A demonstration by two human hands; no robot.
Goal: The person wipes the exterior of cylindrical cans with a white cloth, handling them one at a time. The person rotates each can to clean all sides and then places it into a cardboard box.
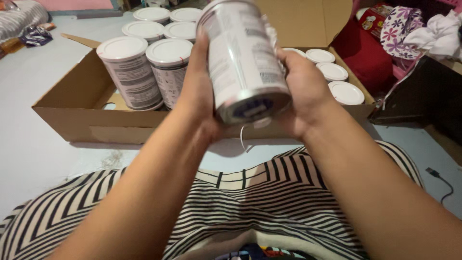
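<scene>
You hold one silver cylindrical tin (245, 58) up between both hands.

Your left hand (199, 84) and right hand (301, 91) clasp opposite sides, tilting its base toward you, above the open brown cardboard box (77, 120) where white-lidded matching tins (130, 72) stand upright on the pale floor (29, 154).

White-lidded cans (129, 72) stand in a cardboard box (72, 113); red bag (361, 53) beside.

Both hands grip 1 silver can (245, 58) tilted with its base toward the camera: left hand (199, 82) on its left side, right hand (301, 89) on its right, above an open cardboard box (72, 113) holding white-lidded cans (129, 72)
</scene>
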